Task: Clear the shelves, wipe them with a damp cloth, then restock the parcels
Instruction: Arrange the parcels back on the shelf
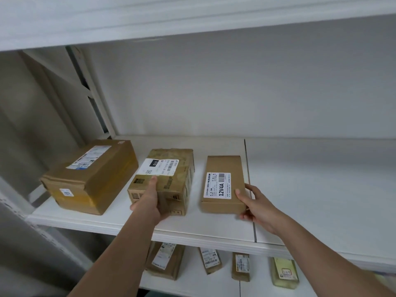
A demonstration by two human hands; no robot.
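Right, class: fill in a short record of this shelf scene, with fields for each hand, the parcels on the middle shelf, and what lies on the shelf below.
left hand: grips the middle box at its near end
right hand: grips the flat 12V4A parcel at its near right corner
large box: at the left, untouched
middle shelf: three parcels, all left of the seam
lower shelf: four smaller parcels in a row

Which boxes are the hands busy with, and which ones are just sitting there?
In the job now:
- left hand grips the taped brown cardboard box
- right hand grips the flat brown cardboard box labelled 12V4A

Just sitting:
- big brown cardboard box, far left
- small parcels on the lower white shelf
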